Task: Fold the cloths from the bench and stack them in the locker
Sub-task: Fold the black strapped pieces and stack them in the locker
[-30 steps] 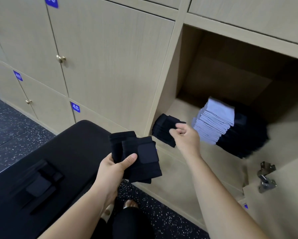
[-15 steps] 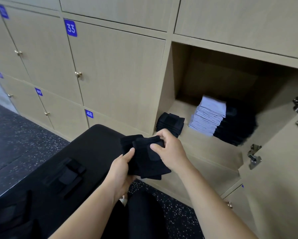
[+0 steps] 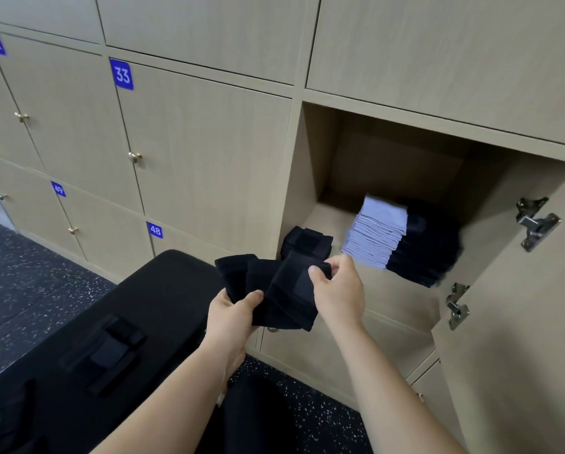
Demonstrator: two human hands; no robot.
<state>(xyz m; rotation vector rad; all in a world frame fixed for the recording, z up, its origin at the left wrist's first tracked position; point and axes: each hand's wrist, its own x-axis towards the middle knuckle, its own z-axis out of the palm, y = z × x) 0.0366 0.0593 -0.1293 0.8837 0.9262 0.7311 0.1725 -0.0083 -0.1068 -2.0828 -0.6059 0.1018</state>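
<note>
Setting: wall of pale wood lockers (image 3: 209, 152) with blue number plates, speckled dark floor (image 3: 29, 273) below.
Open locker (image 3: 320, 172): right of centre, door (image 3: 520, 339) swung out to the right, two metal hinges on its inner edge.
Inside locker: small black stack (image 3: 307, 239) at the near left corner; pale stack (image 3: 377, 234) further right; taller black stack (image 3: 428, 257) touching the pale one's right side.
Surface (image 3: 163, 290): black padded, near left, with one black cloth (image 3: 107, 352) lying loose on it.
Black cloths (image 3: 274, 290): folded pieces fanned out, held in the air between surface and locker, just in front of the small black stack.
Left hand (image 3: 232, 317): grips the fan's lower left end, thumb pressed on top, fingers hidden under the fabric.
Right hand (image 3: 340, 294): fingers (image 3: 341, 262) curled over the top right corner of the uppermost piece, pinching it against the thumb.
</note>
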